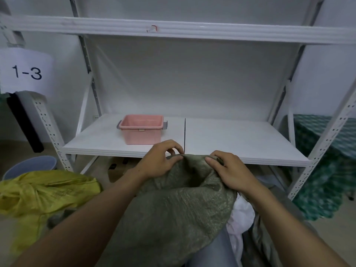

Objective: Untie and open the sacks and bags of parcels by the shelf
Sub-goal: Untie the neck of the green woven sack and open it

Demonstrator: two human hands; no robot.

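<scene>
We see the grey-green woven plastic sack [173,212] standing in front of the white metal shelf [240,143], its long axis running away from us — gathered mouth pointing up toward the shelf edge. Our left hand [159,160] and right hand [229,170] both pinch the bunched mouth, fingers curled round the fabric.

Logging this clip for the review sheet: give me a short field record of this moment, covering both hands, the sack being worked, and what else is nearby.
left hand: grips the top edge of the grey sack
right hand: grips the same edge, opposite side
grey sack: top bunched between the hands; no tie visible
yellow sack: lies at left, untouched
shelf: holds pink bin
sign: reads 1-3
</scene>
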